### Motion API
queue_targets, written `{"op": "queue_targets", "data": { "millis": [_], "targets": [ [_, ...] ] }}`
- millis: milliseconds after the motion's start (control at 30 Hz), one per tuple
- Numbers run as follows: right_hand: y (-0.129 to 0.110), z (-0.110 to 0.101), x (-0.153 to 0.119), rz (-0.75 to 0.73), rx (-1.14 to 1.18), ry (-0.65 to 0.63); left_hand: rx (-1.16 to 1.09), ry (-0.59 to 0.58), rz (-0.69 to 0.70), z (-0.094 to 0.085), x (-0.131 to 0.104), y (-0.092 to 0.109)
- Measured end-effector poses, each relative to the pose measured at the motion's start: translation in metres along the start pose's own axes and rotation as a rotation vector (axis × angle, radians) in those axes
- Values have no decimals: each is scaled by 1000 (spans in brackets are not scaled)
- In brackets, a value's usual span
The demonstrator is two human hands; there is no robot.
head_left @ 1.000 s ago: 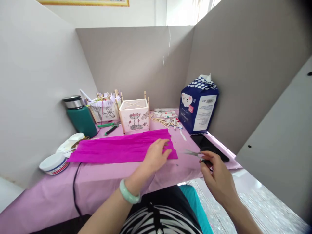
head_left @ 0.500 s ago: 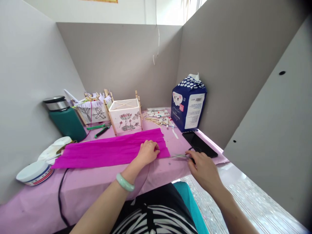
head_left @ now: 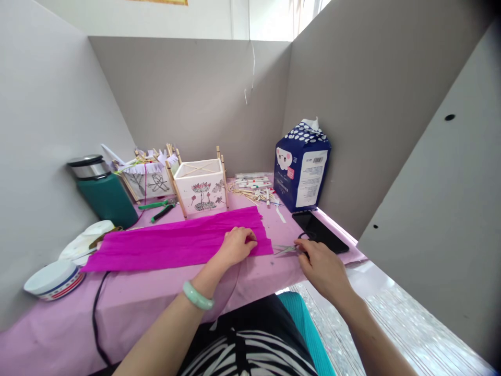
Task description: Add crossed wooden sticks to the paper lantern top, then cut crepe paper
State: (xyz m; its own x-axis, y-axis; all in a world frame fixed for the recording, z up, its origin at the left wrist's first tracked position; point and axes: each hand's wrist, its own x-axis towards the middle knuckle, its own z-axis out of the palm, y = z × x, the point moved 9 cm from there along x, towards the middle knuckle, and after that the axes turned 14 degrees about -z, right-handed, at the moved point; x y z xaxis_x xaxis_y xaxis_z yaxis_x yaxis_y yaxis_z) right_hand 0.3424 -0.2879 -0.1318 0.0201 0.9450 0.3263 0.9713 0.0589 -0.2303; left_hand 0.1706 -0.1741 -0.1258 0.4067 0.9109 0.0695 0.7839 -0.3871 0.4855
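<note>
A long strip of magenta crepe paper point(head_left: 172, 243) lies across the front of the table. My left hand point(head_left: 237, 245), with a pale green bangle on the wrist, rests on its right part, fingers curled and pinching the paper; the fingertips are partly hidden. Scissors point(head_left: 285, 249) are gripped in my right hand point(head_left: 319, 261), one dark handle loop showing above the fingers. Their blades are parted and point left, close to the strip's lower right corner.
Behind the paper stand a white lantern-like box with stick corners point(head_left: 201, 190), green-handled pliers point(head_left: 162, 209) and a green flask point(head_left: 107, 196). A bowl point(head_left: 55, 279) sits at left. Right are a dark tablet point(head_left: 323, 232), a blue tissue pack point(head_left: 301, 169) and loose sticks point(head_left: 254, 196).
The scissors' blades have spread apart, and the handle loop has risen into view. My right hand has shifted slightly left. My left hand and the paper stay nearly in place.
</note>
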Motion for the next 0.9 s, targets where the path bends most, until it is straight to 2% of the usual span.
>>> {"op": "queue_targets", "data": {
  "millis": [200,433,667,900],
  "targets": [
    [-6,0,6,-15,6,-23,-28,5,13,-1,-2,0],
    [8,-6,3,57,10,-5,-70,-21,13,-7,-5,2],
    [-4,-2,8,-31,5,-15,-99,-52,-13,-8,-6,1],
    [-8,2,9,-39,17,-50,-59,-32,7,-4,-4,2]
  ]
}}
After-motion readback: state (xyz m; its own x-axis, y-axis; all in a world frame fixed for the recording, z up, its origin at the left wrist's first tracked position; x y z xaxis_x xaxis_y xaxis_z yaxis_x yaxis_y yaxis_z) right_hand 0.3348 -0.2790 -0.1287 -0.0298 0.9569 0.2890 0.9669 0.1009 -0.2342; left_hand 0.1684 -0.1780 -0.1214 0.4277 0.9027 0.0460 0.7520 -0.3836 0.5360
